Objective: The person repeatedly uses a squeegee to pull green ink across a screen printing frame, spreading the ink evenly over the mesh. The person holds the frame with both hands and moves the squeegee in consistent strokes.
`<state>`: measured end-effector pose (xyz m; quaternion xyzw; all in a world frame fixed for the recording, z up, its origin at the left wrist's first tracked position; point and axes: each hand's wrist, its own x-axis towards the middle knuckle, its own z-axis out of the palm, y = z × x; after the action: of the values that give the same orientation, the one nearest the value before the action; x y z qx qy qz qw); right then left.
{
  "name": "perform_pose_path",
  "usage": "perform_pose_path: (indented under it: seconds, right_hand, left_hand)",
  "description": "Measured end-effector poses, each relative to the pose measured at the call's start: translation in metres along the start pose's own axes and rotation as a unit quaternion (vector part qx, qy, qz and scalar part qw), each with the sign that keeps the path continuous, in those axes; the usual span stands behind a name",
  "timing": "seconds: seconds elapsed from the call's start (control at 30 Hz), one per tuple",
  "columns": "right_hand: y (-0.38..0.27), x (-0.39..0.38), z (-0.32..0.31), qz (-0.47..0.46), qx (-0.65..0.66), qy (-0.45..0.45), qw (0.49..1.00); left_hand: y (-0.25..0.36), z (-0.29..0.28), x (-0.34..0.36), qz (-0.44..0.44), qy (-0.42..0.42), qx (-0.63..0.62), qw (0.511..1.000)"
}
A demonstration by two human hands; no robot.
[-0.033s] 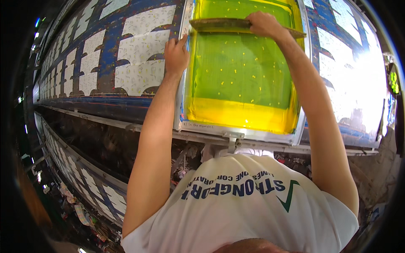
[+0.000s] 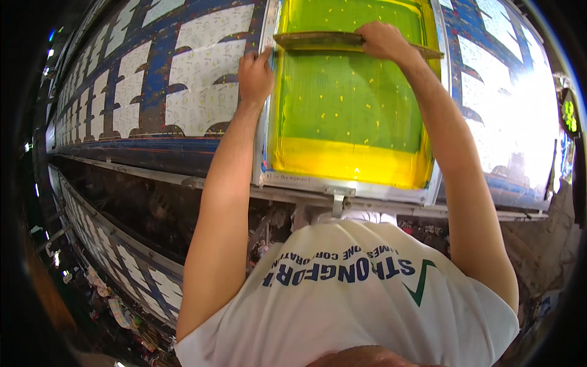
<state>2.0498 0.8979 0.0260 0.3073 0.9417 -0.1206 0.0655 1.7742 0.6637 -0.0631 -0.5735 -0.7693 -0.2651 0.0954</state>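
A printing screen [image 2: 348,104] with green mesh, small yellow dots and a yellow band of ink at its near end lies in a metal frame [image 2: 287,191]. My right hand [image 2: 385,43] grips a long squeegee [image 2: 312,41] that spans the screen near its far end. My left hand [image 2: 257,76] is closed at the frame's left rail, index finger and thumb against it, other fingers curled and partly hidden. A metal bracket [image 2: 338,199] sticks out from the frame's near edge.
Long printing beds carry white patterned fabric pieces at left [image 2: 205,61] and right [image 2: 489,67], the right one in glare. A near rail [image 2: 153,176] runs below the bed. A second bed [image 2: 134,263] with white pieces lies lower left, beside scattered scraps.
The squeegee and my right hand have moved slightly toward me, down in the picture. My left hand stays at the frame's rail.
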Motion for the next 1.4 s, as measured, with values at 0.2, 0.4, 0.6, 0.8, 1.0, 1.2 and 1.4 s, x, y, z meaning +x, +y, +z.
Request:
perform_pose_path:
  seconds: [0.2,0.4,0.6,0.8,1.0,1.2,1.4]
  right_hand:
    - [-0.096,-0.151,0.042,0.011,-0.010,0.019,1.000]
    - [-0.180,-0.259,0.064,0.060,0.043,0.060,0.996]
    - [-0.167,-0.248,0.051,0.081,0.067,-0.002,0.994]
    - [-0.173,-0.268,0.055,0.059,0.077,0.012,0.995]
    - [-0.185,-0.299,0.071,0.014,0.098,0.065,0.993]
    - [-0.166,-0.339,0.062,0.008,0.217,-0.002,0.976]
    - [-0.074,-0.378,0.052,0.055,0.205,0.201,0.956]
  left_hand:
    - [-0.010,0.012,0.003,0.014,0.022,0.001,1.000]
    - [-0.015,0.023,0.005,0.018,0.037,-0.014,0.999]
    - [-0.014,0.020,0.004,0.007,-0.009,0.023,1.000]
    - [-0.011,0.012,0.003,-0.019,-0.053,0.040,0.998]
    - [-0.004,0.006,0.007,-0.029,-0.061,0.037,0.997]
    - [0.000,0.001,0.009,-0.037,-0.056,0.031,0.997]
    - [0.005,-0.004,0.012,-0.063,-0.084,0.044,0.993]
